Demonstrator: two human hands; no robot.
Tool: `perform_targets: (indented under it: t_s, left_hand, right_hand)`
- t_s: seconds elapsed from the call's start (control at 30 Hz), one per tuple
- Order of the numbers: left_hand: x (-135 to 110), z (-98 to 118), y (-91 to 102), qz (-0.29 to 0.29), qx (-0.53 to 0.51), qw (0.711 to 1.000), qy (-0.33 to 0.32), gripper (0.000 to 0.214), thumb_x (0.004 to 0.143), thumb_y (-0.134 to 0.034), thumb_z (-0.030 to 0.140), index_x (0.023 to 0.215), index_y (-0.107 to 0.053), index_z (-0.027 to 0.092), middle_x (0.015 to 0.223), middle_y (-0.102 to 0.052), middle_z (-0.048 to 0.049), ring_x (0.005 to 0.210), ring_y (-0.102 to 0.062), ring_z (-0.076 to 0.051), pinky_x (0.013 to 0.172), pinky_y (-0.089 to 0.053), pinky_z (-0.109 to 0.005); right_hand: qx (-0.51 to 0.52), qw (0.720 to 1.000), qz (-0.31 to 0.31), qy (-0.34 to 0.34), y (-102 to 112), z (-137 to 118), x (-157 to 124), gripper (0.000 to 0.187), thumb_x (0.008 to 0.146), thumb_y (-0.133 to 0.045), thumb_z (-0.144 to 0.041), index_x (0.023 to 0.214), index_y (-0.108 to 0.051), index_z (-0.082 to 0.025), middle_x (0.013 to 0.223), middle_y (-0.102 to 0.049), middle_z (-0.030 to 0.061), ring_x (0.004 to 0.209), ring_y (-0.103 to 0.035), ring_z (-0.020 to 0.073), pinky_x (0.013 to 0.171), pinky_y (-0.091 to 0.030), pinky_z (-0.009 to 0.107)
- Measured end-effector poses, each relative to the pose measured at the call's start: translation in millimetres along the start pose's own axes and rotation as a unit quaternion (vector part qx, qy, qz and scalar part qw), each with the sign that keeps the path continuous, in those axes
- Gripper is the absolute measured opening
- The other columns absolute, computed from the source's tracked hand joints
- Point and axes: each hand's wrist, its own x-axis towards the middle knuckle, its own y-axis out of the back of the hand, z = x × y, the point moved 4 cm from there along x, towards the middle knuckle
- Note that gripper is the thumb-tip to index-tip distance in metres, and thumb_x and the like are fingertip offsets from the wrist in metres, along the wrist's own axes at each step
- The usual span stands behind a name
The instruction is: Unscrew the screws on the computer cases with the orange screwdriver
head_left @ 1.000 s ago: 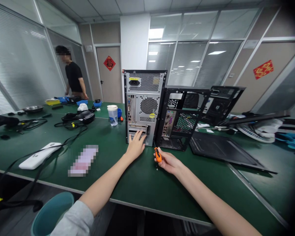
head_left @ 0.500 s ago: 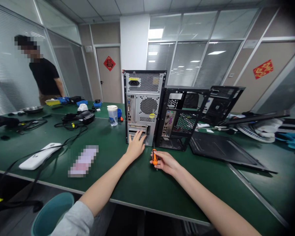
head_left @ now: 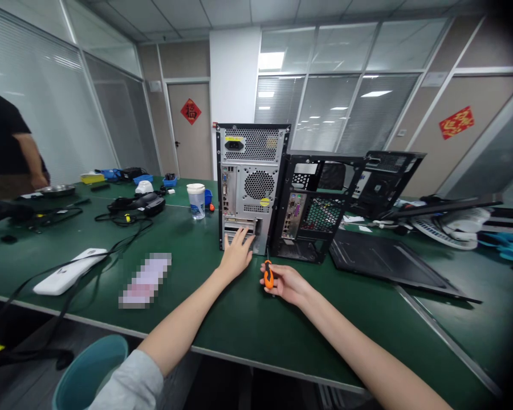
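A silver computer tower (head_left: 250,159) stands upright on the green table, its back panel facing me. My left hand (head_left: 237,253) lies with spread fingers against the expansion slot covers (head_left: 239,225) at the tower's lower left. In my right hand (head_left: 288,285) is a screwdriver (head_left: 269,276) with an orange and black handle, gripped between thumb and fingers. Its thin shaft points up toward the tower's bottom right corner; whether the tip touches a screw is too small to tell. Right beside the tower stands an opened black computer case (head_left: 325,208).
Another black case (head_left: 387,179) stands behind at right, and a black side panel (head_left: 393,265) lies flat before it. At left are a plastic cup (head_left: 196,202), a white power bank (head_left: 70,270), a blurred-out phone (head_left: 146,280) and cables. A person (head_left: 11,142) is at the far left.
The person at the back has moved left, partly out of view. My right hand and the screwdriver have shifted very slightly; my left hand stays on the tower.
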Motion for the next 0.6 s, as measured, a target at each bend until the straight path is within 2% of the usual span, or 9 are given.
perform_targets:
  t_s: [0.27, 0.4, 0.6]
  left_hand:
    - [0, 1, -0.1, 0.000, 0.000, 1.000, 0.002, 0.047, 0.086, -0.049, 0.018, 0.133, -0.044, 0.020, 0.152, -0.029, -0.0093, 0.141, -0.025, -0.026, 0.109, -0.024, -0.064]
    - [0, 1, -0.4, 0.001, 0.002, 1.000, -0.001, 0.048, 0.086, -0.050, 0.018, 0.134, -0.044, 0.020, 0.152, -0.028, -0.0093, 0.141, -0.024, -0.026, 0.108, -0.024, -0.064]
    - [0, -1, -1.7, 0.008, 0.004, 1.000, -0.002, 0.048, 0.086, -0.049, 0.018, 0.133, -0.044, 0.021, 0.152, -0.029, -0.0091, 0.142, -0.023, -0.026, 0.108, -0.024, -0.065]
  right_hand:
    - [0.096, 0.995, 0.017, -0.038, 2, 11, 10, 0.017, 0.088, -0.043, -0.007, 0.090, -0.059, -0.013, 0.067, -0.066, 0.0038, 0.053, -0.062, 0.0146, 0.056, -0.052, 0.032]
    - [0.116, 0.992, 0.030, -0.037, -3, 11, 7, 0.021, 0.090, -0.038, -0.007, 0.087, -0.058, -0.014, 0.063, -0.064, 0.0032, 0.051, -0.059, 0.0139, 0.053, -0.050, 0.030]
    - [0.131, 0.991, 0.015, -0.021, -1, 5, 2, 0.025, 0.090, -0.035, -0.006, 0.084, -0.058, -0.013, 0.070, -0.065, 0.0072, 0.051, -0.054, 0.0112, 0.047, -0.045, 0.023]
